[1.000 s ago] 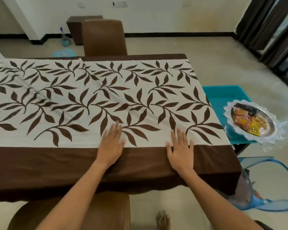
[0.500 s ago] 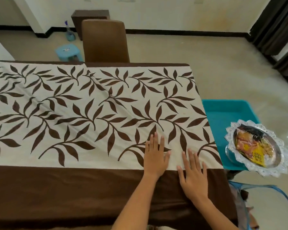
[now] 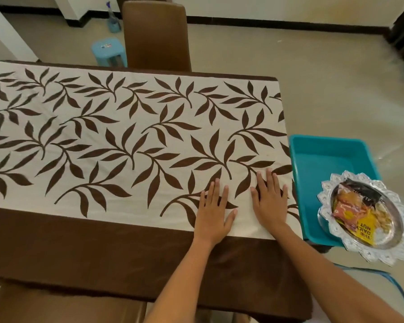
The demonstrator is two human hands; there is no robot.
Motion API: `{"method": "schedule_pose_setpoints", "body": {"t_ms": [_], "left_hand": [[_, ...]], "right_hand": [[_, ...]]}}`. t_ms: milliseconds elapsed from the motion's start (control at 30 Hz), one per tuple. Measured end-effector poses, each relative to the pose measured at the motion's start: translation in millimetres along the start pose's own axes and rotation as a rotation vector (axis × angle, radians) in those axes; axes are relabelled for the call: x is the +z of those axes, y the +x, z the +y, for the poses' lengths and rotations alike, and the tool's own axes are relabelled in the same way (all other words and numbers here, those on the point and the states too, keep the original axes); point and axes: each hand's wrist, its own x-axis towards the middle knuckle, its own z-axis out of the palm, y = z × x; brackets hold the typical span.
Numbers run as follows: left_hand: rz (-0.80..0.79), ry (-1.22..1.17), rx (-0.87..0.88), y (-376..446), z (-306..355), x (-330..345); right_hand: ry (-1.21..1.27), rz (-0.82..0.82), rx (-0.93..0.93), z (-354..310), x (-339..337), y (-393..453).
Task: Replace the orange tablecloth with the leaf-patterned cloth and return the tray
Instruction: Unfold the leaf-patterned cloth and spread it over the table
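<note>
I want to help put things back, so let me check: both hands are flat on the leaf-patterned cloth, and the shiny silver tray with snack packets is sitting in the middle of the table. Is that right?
Not quite. The head view shows the shiny silver tray off the table, resting on the teal plastic bin beside its right end. The left hand and right hand do lie flat on the leaf-patterned cloth.

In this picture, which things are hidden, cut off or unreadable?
- Table: head view, the leaf-patterned cloth covers it fully.
- Cloth's left end: cut off by the frame's left edge.
- Packet in the silver tray: print only partly readable, upside down and glare-blurred.
- Support under the teal bin: hidden by the bin.
- Cloth under the left hand and right hand: covered by both flat palms.
</note>
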Motion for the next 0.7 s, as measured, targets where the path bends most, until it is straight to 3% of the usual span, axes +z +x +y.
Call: {"method": "schedule_pose_setpoints", "body": {"t_ms": [300,500,700], "left_hand": [[0.023,0.053,-0.095,-4.8,12.1,-4.4],[0.040,0.009,-0.249,-41.5,-0.2,-13.0],[0.039,0.012,-0.359,-67.6,-15.9,-22.7]], "right_hand": [[0.015,-0.002,0.004,11.5,-7.3,-4.7],[0.008,-0.041,0.062,10.3,-16.2,-10.3],[-0.134,-0.211,0.107,-11.1,-8.5,-65.1]]}}
